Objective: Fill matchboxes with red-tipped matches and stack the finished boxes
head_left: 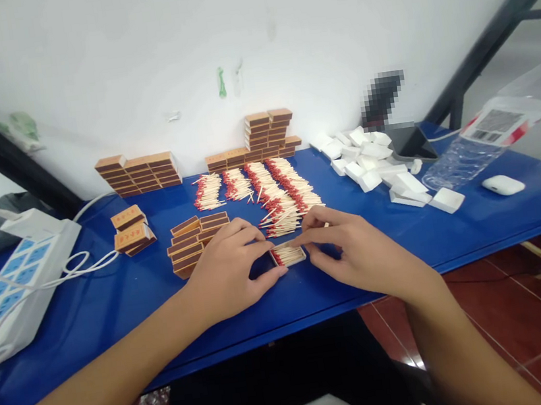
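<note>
A small white matchbox tray lies on the blue table, filled with red-tipped matches. The thumb and index finger of my left hand pinch its left end. My right hand bends over its right end, fingertips drawn together at the rear edge; a pale tip shows by the fingers, but I cannot make out what they hold. Just behind the tray, loose matches lie in long rows, with smaller heaps to their left. Brown matchboxes are stacked beside my left hand.
More matchboxes stand along the wall at left and centre. White empty trays are heaped at right, near a plastic bottle and a white earbud case. A power strip with cables occupies the left side.
</note>
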A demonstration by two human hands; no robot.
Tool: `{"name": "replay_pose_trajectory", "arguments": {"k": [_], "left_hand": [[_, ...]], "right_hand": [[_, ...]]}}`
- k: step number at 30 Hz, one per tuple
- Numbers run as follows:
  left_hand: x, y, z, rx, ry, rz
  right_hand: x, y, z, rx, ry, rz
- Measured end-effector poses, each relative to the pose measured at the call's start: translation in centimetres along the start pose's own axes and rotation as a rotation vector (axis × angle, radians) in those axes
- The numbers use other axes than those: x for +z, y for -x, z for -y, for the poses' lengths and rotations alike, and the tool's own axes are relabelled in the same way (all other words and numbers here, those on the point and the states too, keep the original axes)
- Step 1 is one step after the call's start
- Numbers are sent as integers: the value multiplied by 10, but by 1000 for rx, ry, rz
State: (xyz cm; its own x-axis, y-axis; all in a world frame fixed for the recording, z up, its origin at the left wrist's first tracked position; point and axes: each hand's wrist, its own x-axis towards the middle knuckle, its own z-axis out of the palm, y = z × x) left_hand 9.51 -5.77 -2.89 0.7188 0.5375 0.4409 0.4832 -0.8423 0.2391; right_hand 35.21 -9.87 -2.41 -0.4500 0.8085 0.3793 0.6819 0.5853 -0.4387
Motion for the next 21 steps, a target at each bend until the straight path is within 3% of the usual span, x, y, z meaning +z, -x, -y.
{"name": "replay_pose_trajectory", "arguments": {"k": [6,12,21], "left_hand": [[0,-1,0,-3,10,3],[-2,0,1,12,40,24],[-6,0,1,-2,63,63]], "right_hand": [[0,1,-1,-37,25,8],[12,-5,-10,-16,82,-151],[18,-7,-14,-8,113,-82]]}}
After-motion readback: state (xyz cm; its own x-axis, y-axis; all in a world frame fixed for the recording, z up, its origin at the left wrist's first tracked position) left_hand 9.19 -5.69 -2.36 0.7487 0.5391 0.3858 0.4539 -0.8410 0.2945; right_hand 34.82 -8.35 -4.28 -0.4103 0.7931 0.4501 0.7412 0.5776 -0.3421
